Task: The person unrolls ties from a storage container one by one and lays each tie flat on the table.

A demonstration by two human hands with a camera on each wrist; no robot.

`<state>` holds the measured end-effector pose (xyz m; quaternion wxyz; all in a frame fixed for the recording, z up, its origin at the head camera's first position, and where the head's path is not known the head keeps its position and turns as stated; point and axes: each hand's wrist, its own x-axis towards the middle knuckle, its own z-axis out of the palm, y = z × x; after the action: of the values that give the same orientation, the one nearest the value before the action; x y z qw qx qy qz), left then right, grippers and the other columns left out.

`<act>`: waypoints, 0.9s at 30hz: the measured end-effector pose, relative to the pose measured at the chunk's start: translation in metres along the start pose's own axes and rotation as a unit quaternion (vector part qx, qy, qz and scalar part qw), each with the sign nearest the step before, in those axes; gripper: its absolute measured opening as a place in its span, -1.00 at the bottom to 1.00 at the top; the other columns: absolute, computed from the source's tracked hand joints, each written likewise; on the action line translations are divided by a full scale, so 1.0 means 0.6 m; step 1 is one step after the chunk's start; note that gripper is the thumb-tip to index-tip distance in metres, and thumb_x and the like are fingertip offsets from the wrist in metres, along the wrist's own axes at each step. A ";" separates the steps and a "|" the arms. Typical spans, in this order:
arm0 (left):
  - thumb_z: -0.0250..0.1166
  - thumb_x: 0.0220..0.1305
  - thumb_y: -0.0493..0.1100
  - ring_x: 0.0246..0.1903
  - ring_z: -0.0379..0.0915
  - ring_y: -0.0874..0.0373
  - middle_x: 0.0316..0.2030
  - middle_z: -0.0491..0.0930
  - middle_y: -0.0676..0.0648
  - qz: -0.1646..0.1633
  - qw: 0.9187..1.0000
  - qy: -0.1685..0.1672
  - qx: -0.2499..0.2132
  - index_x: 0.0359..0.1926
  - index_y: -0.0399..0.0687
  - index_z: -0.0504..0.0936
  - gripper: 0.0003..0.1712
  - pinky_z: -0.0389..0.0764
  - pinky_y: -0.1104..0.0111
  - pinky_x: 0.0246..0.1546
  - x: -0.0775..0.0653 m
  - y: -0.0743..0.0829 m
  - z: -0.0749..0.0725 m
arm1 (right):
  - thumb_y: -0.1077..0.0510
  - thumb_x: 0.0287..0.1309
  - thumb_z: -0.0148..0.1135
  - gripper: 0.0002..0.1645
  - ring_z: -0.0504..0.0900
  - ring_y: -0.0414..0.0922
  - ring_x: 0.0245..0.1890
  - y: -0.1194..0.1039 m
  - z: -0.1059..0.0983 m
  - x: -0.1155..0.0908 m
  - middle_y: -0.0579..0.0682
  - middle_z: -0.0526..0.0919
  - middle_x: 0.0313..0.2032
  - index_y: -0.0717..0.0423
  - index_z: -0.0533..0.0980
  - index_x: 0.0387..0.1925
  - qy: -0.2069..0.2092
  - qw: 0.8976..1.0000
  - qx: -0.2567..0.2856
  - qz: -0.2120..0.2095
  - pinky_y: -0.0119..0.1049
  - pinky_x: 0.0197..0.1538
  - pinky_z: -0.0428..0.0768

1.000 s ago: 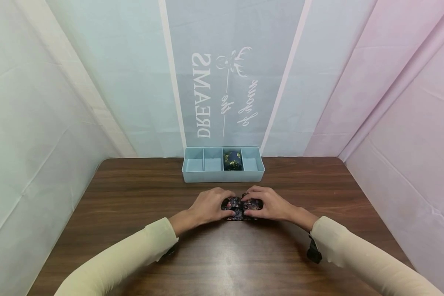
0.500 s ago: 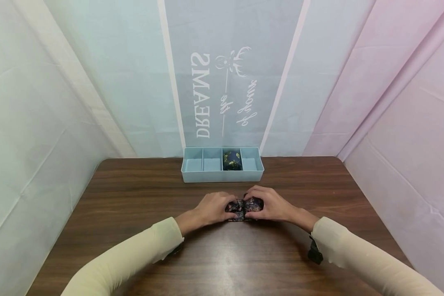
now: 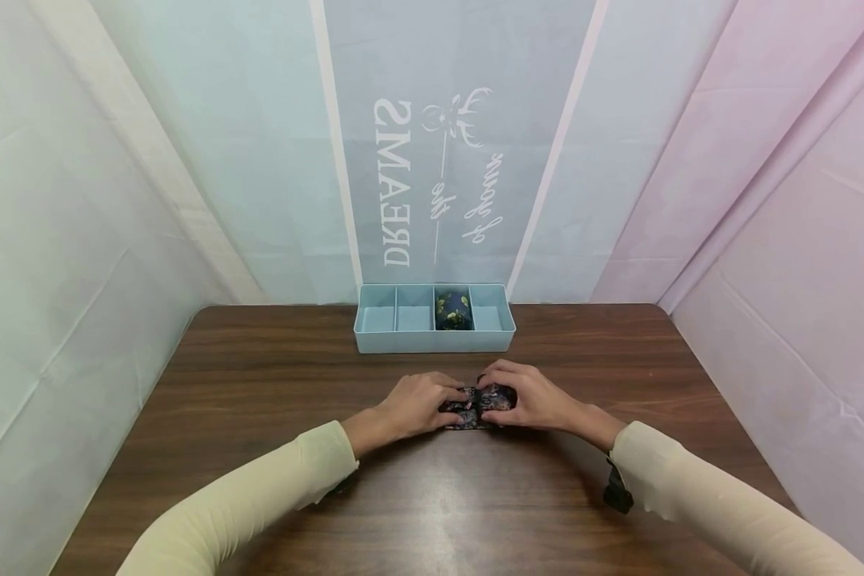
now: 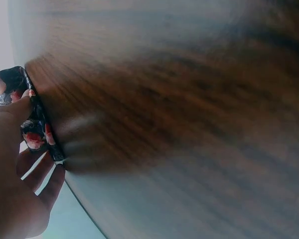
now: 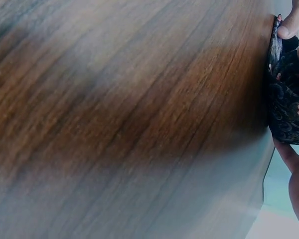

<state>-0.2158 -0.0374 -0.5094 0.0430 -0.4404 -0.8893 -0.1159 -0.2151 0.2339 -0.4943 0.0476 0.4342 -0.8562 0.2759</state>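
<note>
A small piece of dark floral-printed fabric [image 3: 477,406] lies on the dark brown wood-grain surface [image 3: 432,496], in the middle and well short of the pale blue plastic organiser tray with four compartments [image 3: 435,342] at the far edge. Both hands meet over the cloth from either side, which probably keeps the bundle tight and pinned flat against the surface while it is being shaped. The left hand [image 3: 412,404] curls its fingers [image 4: 37,172] round the left end of the fabric, thumb and fingertips pinching the edge. The right hand [image 3: 531,398] does the same at the right end, its fingers [image 5: 288,24] bent over the rolled-up cloth and gripping it. A second, similar dark fabric roll with yellow-green print [image 3: 453,310] sits in the tray's third compartment from the left, snugly fitted there; the other three compartments hold nothing visible. Both arms wear cream long sleeves [image 3: 245,500].
</note>
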 end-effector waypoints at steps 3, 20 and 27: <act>0.38 0.45 0.20 0.27 0.60 0.10 0.30 0.65 0.01 -0.002 1.000 -0.007 0.001 0.25 0.14 0.76 -0.53 0.71 0.19 0.15 0.000 0.001 -0.002 | -0.04 0.13 0.64 -0.48 0.68 -0.17 0.01 0.002 -0.004 -0.002 -0.07 0.66 0.08 -0.02 0.72 0.11 -0.010 1.000 -0.013 0.002 -0.16 -0.01 0.74; 0.39 0.44 0.21 0.30 0.55 0.09 0.30 0.66 0.05 -0.013 1.000 -0.008 -0.019 0.25 0.14 0.75 -0.50 0.67 0.15 0.23 -0.025 -0.013 -0.009 | 0.01 0.17 0.60 -0.43 0.69 -0.13 0.03 0.003 -0.034 -0.005 -0.04 0.65 0.09 0.02 0.68 0.21 -0.057 0.998 -0.041 0.005 -0.10 0.00 0.76; 0.39 0.43 0.21 0.32 0.53 0.07 0.31 0.65 0.04 -0.025 0.999 -0.022 -0.019 0.27 0.13 0.74 -0.49 0.64 0.12 0.26 -0.041 -0.023 -0.017 | 0.02 0.17 0.60 -0.41 0.68 -0.15 0.03 0.006 -0.036 -0.007 -0.05 0.64 0.09 0.02 0.67 0.23 -0.061 0.997 -0.040 -0.001 -0.12 0.01 0.76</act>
<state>-0.2120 -0.0671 -0.5065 0.0120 -0.4212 -0.8984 -0.1239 -0.2187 0.2498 -0.4788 0.0122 0.4485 -0.8675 0.2147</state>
